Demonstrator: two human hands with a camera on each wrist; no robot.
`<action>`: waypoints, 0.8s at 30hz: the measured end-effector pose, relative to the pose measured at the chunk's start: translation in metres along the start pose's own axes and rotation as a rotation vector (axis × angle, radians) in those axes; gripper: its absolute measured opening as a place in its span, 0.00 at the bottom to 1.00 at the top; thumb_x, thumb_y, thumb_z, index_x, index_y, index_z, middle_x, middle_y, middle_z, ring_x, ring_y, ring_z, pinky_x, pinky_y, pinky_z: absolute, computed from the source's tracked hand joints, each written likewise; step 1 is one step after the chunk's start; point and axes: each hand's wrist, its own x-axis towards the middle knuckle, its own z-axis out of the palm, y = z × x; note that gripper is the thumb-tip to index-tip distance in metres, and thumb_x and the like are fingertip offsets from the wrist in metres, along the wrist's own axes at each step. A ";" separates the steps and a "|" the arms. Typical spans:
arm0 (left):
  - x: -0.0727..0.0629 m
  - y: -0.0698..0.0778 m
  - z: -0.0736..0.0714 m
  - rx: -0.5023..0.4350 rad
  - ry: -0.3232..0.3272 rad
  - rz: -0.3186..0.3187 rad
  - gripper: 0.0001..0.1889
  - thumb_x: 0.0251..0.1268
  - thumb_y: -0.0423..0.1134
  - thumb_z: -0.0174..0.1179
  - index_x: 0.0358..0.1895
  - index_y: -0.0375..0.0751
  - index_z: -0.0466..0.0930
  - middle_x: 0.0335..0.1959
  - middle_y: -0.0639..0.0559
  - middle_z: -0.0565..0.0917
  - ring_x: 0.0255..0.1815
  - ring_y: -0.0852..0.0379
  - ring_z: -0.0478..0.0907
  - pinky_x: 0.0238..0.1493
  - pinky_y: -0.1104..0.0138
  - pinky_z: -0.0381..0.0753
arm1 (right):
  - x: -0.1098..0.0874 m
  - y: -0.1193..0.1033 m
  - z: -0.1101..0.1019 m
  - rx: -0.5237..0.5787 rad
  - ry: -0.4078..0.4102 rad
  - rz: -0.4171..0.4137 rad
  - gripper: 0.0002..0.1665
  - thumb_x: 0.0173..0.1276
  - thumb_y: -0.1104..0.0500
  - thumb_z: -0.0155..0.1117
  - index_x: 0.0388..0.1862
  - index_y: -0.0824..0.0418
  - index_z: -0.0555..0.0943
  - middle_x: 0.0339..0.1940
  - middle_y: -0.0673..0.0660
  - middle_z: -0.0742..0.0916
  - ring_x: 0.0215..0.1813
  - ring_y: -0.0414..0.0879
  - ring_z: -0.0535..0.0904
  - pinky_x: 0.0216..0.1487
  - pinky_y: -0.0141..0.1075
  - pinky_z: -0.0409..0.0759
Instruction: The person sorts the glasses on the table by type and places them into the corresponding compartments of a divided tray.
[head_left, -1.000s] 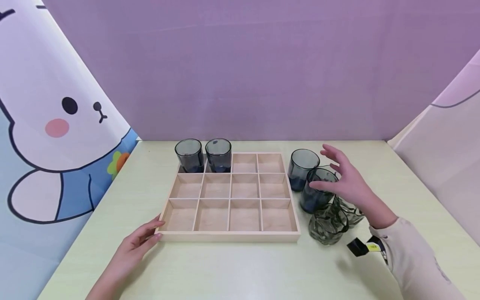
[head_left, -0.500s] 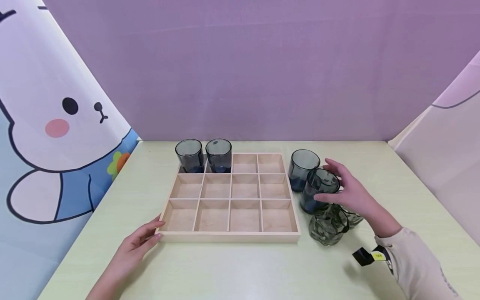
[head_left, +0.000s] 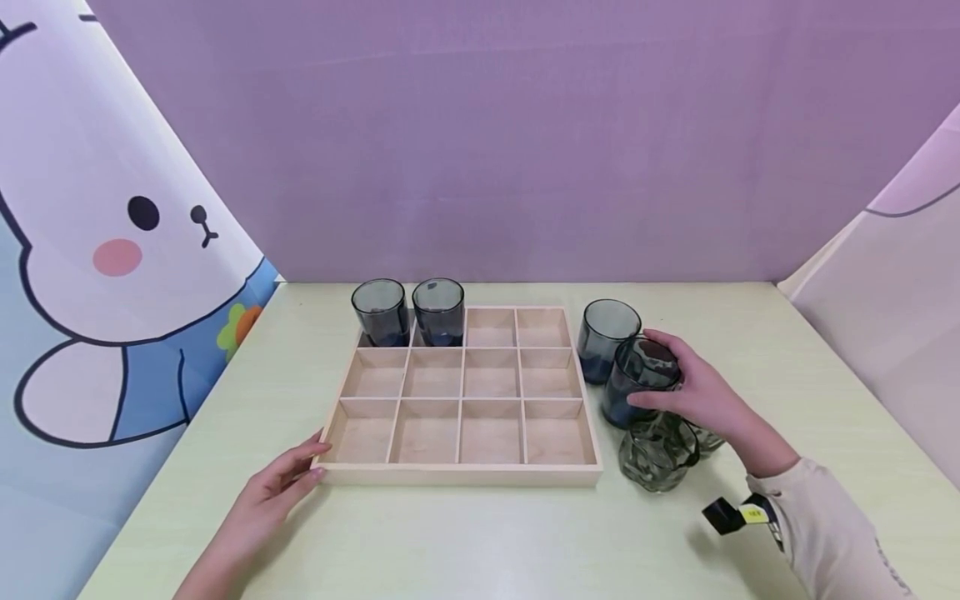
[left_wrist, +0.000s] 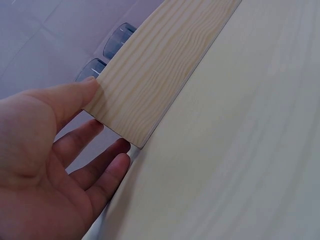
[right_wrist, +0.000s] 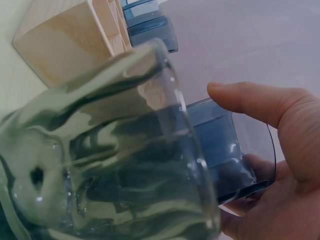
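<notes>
My left hand (head_left: 276,486) holds the near left corner of a pale wooden divided tray (head_left: 457,475). In the left wrist view its thumb (left_wrist: 80,95) touches one face of the corner and the fingers lie against the adjoining face. My right hand (head_left: 701,390) grips a dark blue glass tumbler (head_left: 621,406) that stands upright right of the tray. The right wrist view shows the thumb at one side of this tumbler (right_wrist: 215,130) and fingers at the other. A wavy greenish glass (right_wrist: 115,150) in front partly hides it.
Two blue tumblers (head_left: 382,317) stand in the back left compartments. Another tumbler (head_left: 606,342) stands behind the gripped one, close to the tray's right side. Two wavy green glasses (head_left: 654,458) are nearer me, one partly behind the right hand. A purple backdrop (head_left: 510,150) rises behind the table.
My right hand has come down onto the front blue tumbler, its thumb and fingers closing in around it. The left hand stays at the tray corner.
</notes>
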 end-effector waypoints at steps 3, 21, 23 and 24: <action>0.000 0.000 0.000 -0.002 0.003 0.012 0.18 0.74 0.35 0.57 0.63 0.33 0.76 0.73 0.36 0.65 0.56 0.80 0.69 0.50 0.80 0.74 | 0.000 0.000 0.000 -0.003 0.000 0.002 0.57 0.59 0.57 0.77 0.78 0.69 0.53 0.71 0.72 0.69 0.71 0.69 0.61 0.65 0.65 0.60; -0.001 0.002 -0.001 -0.023 -0.009 -0.004 0.18 0.75 0.35 0.57 0.63 0.33 0.76 0.73 0.37 0.64 0.57 0.80 0.68 0.50 0.79 0.74 | 0.001 0.002 0.002 0.007 0.050 0.014 0.56 0.56 0.58 0.80 0.77 0.66 0.58 0.69 0.69 0.74 0.66 0.63 0.71 0.60 0.42 0.72; -0.001 0.003 0.000 -0.025 -0.009 -0.004 0.18 0.75 0.35 0.57 0.63 0.33 0.76 0.73 0.37 0.64 0.57 0.80 0.68 0.50 0.79 0.75 | 0.001 0.002 0.002 0.020 0.054 0.015 0.56 0.55 0.59 0.80 0.77 0.66 0.59 0.69 0.68 0.74 0.66 0.63 0.71 0.58 0.34 0.73; -0.001 0.003 0.000 -0.025 -0.008 -0.006 0.18 0.74 0.35 0.57 0.63 0.33 0.76 0.73 0.37 0.64 0.57 0.80 0.68 0.50 0.79 0.75 | 0.001 0.002 0.002 0.026 0.056 0.015 0.56 0.55 0.59 0.80 0.77 0.66 0.59 0.69 0.68 0.75 0.66 0.63 0.72 0.56 0.30 0.73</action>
